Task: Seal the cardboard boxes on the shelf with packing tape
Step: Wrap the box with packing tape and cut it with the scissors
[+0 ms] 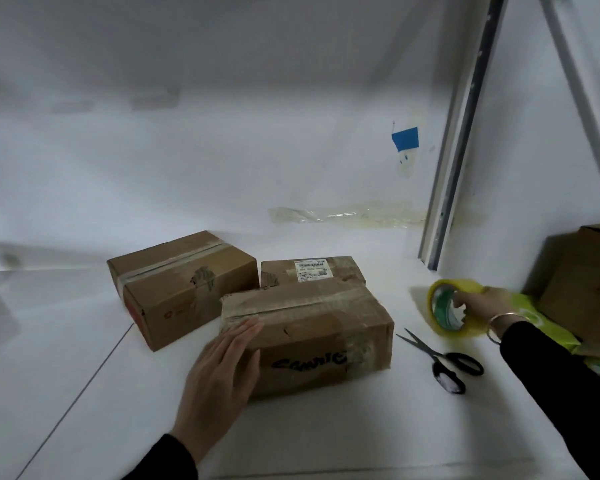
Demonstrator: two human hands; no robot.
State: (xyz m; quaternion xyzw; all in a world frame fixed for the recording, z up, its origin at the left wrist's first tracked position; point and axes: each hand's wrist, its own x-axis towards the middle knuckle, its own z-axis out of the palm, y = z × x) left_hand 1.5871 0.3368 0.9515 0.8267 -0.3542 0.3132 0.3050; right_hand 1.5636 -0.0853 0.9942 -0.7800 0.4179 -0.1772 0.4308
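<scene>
Cardboard, three boxes of it, sits on the white shelf (326, 427) in front of you. Your left hand (219, 375) lies flat, fingers straight and together, against the left end of the nearest box (319, 327), fingertips reaching its top edge. Black marker writing on that box's front face reads something like "CAMNIE"; the last letters blur under a shiny patch of old tape. A tape strip runs along its top seam.

Touching it behind is a second box (340, 268) with a white shipping label (310, 270); the print is too small to read. The left box (177, 282) stands just beside these, angled, with a tape band across its top and a red logo on its near side that you cannot make out.

Your right hand (485, 304) grips the packing tape roll (445, 325), fingers through its green-printed core, standing it on edge on the shelf to the right of the boxes. Black-handled scissors (439, 358) lie open between the nearest box and the roll. A blue tape patch (405, 138) sticks to the back wall
</scene>
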